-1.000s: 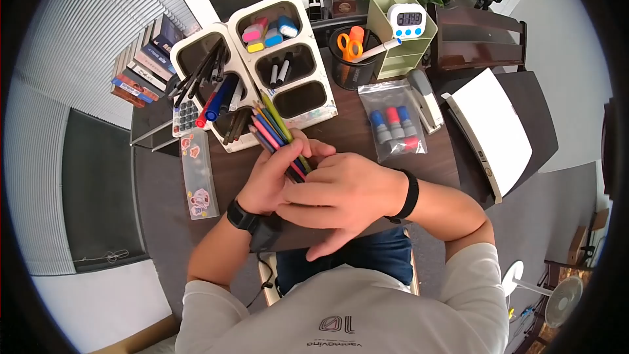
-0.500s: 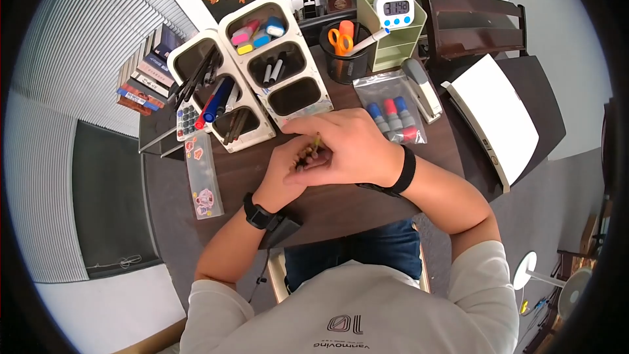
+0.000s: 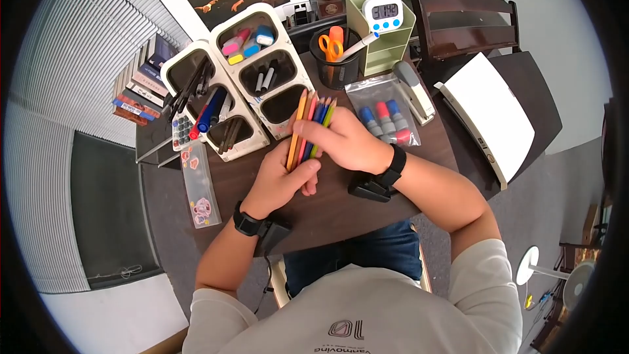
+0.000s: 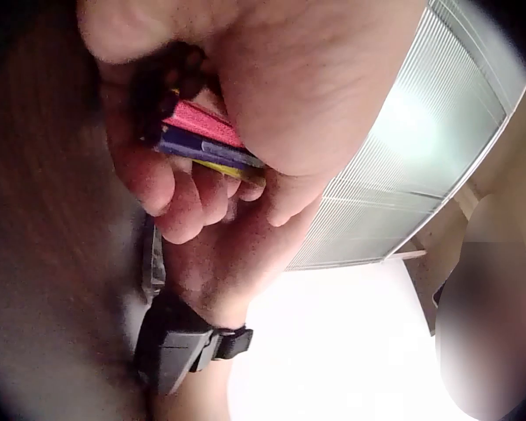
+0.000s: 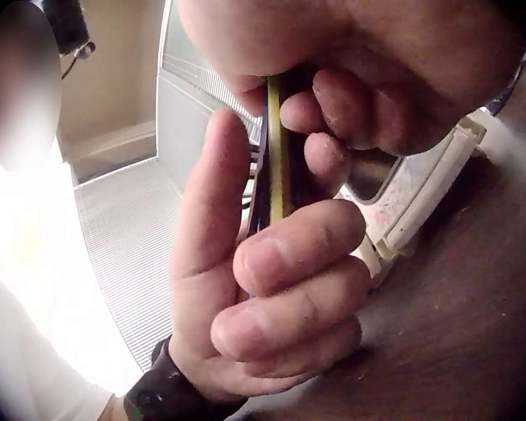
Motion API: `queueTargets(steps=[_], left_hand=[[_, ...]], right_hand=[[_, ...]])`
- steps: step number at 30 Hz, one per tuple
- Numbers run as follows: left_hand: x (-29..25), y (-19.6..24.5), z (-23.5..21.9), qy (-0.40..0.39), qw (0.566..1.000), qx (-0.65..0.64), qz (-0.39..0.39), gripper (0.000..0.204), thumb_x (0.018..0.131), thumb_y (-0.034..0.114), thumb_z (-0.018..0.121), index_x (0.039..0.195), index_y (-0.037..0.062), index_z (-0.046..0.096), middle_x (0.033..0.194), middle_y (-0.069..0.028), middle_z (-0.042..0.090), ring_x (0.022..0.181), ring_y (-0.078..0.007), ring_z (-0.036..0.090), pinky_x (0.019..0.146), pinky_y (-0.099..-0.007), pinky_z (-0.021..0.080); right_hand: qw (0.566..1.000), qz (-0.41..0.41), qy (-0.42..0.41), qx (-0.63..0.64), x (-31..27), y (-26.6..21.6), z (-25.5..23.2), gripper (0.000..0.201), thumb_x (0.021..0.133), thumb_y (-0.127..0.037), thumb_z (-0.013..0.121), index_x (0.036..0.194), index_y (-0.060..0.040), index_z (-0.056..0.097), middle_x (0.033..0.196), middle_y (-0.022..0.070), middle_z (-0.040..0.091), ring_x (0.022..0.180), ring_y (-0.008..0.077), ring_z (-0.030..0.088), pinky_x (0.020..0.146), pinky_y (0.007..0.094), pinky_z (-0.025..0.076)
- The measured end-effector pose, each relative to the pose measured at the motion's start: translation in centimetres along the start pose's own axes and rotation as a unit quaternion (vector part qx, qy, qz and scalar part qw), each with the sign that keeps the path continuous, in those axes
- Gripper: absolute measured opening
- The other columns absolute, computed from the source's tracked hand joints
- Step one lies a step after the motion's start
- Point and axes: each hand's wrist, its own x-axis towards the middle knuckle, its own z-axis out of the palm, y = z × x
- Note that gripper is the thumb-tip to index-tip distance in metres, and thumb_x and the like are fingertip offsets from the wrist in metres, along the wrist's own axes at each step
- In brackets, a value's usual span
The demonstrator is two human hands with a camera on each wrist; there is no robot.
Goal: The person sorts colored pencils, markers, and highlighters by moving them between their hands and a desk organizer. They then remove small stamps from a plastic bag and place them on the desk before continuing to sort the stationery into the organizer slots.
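Note:
Both hands hold a bundle of several coloured pencils (image 3: 319,113) over the near part of the desk, tips pointing away from the body. My left hand (image 3: 274,182) grips the lower part of the bundle, thumb across the front. Higher up, my right hand (image 3: 354,143) curls around the pencils from the right, its thumb lying over them. In the left wrist view, pink and blue pencils (image 4: 202,132) show between the curled fingers. A yellow-green pencil (image 5: 279,158) runs between both hands in the right wrist view.
A white desk organizer (image 3: 262,141) with pens and highlighters stands just beyond the hands. To the right lie a bag of markers (image 3: 357,95) and a stapler (image 3: 414,92). A black mesh cup (image 3: 337,73) holds scissors. A clear sticker-covered case (image 3: 202,190) lies at left.
The right hand, which covered the pencils half a second ago, has moved so the bundle shows again. The pencils now stand more upright in view, with both hands around them.

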Motion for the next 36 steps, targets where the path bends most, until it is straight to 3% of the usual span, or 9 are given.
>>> queueTargets(steps=[8, 17, 21, 24, 25, 27, 31, 34, 36], left_hand=[[0.1, 0.7, -1.2, -0.077, 0.989, -0.08, -0.097, 0.042, 0.111, 0.044, 0.046, 0.111, 0.0024, 0.056, 0.067, -0.0064, 0.058, 0.047, -0.0106, 0.047, 0.045, -0.0232, 0.035], [-0.4, -0.6, 1.0, -0.014, 0.993, -0.116, -0.018, 0.041, 0.112, 0.044, 0.047, 0.104, 0.0042, 0.054, 0.062, -0.003, 0.049, 0.048, -0.0095, 0.041, 0.045, -0.0235, 0.033], [-0.4, -0.7, 0.8, -0.004, 0.993, -0.113, -0.012, 0.042, 0.113, 0.044, 0.044, 0.103, 0.0043, 0.054, 0.064, -0.0044, 0.052, 0.048, -0.0099, 0.042, 0.045, -0.0237, 0.033], [-0.4, -0.7, 1.0, -0.021, 0.992, -0.125, -0.023, 0.044, 0.113, 0.045, 0.042, 0.103, 0.0038, 0.054, 0.068, -0.0069, 0.056, 0.048, -0.0104, 0.044, 0.044, -0.0235, 0.034], [-0.3, -0.4, 1.2, -0.016, 0.992, -0.124, -0.029, 0.044, 0.113, 0.045, 0.04, 0.106, 0.0037, 0.054, 0.071, -0.0086, 0.059, 0.048, -0.0109, 0.045, 0.044, -0.0233, 0.034], [-0.3, -0.3, 1.3, -0.01, 0.992, -0.122, -0.037, 0.045, 0.114, 0.045, 0.038, 0.109, 0.0036, 0.054, 0.073, -0.0102, 0.062, 0.048, -0.0114, 0.047, 0.044, -0.0232, 0.035], [-0.2, -0.8, 1.1, -0.026, 0.996, -0.085, -0.032, 0.05, 0.114, 0.048, 0.029, 0.119, 0.0037, 0.052, 0.08, -0.0148, 0.068, 0.053, -0.0164, 0.059, 0.044, -0.0246, 0.042], [-0.3, -1.0, 1.3, -0.038, 0.993, -0.111, -0.028, 0.055, 0.114, 0.05, 0.026, 0.122, 0.0015, 0.052, 0.085, -0.0154, 0.07, 0.058, -0.0178, 0.065, 0.046, -0.0247, 0.047], [-0.3, -1.0, 1.1, -0.039, 0.989, -0.143, -0.024, 0.057, 0.114, 0.049, 0.028, 0.121, -0.0007, 0.054, 0.087, -0.0143, 0.071, 0.061, -0.0171, 0.067, 0.048, -0.0241, 0.048]], right_hand=[[0.99, 0.087, 0.001, 0.111, 0.2, -1.7, -0.8, 0.028, 0.108, -0.023, 0.056, 0.114, 0.0028, 0.066, 0.101, 0.0107, 0.073, 0.079, 0.0128, 0.067, 0.068, 0.0277, 0.054], [0.999, 0.003, 0.006, 0.037, -0.1, -0.7, -0.1, 0.025, 0.103, -0.019, 0.068, 0.118, 0.0005, 0.069, 0.103, 0.0054, 0.072, 0.095, 0.0112, 0.067, 0.082, 0.0289, 0.056], [0.986, 0.119, -0.094, 0.065, -0.4, -1.7, 0.3, 0.036, 0.106, -0.027, 0.061, 0.131, 0.0001, 0.063, 0.117, 0.008, 0.07, 0.101, 0.0146, 0.067, 0.088, 0.0317, 0.056], [0.995, -0.003, -0.073, 0.066, -0.1, 1.7, 1.2, 0.043, 0.109, -0.035, 0.055, 0.125, 0.0033, 0.065, 0.111, 0.0131, 0.071, 0.081, 0.0151, 0.071, 0.057, 0.0259, 0.058], [0.995, -0.002, -0.074, 0.066, -0.2, 1.3, 1.1, 0.043, 0.109, -0.035, 0.055, 0.125, 0.0033, 0.065, 0.111, 0.0131, 0.071, 0.081, 0.0151, 0.071, 0.057, 0.0259, 0.058], [0.979, 0.131, -0.082, 0.135, -0.3, 0.0, 1.0, 0.043, 0.109, -0.033, 0.052, 0.126, 0.0046, 0.064, 0.101, 0.0148, 0.073, 0.063, 0.018, 0.072, 0.046, 0.0255, 0.056], [0.965, 0.19, -0.105, 0.146, -0.4, -1.3, 0.5, 0.044, 0.11, -0.032, 0.05, 0.124, 0.0066, 0.064, 0.089, 0.0155, 0.073, 0.052, 0.0202, 0.07, 0.043, 0.0252, 0.053], [0.961, 0.211, -0.125, 0.125, -0.4, -1.4, 0.3, 0.042, 0.11, -0.03, 0.048, 0.128, 0.0049, 0.062, 0.105, 0.0167, 0.073, 0.063, 0.0206, 0.072, 0.054, 0.0283, 0.06], [0.959, 0.219, -0.109, 0.141, -0.5, -2.2, 0.5, 0.044, 0.11, -0.033, 0.049, 0.123, 0.0071, 0.064, 0.077, 0.0154, 0.072, 0.051, 0.0199, 0.069, 0.042, 0.0258, 0.053]])
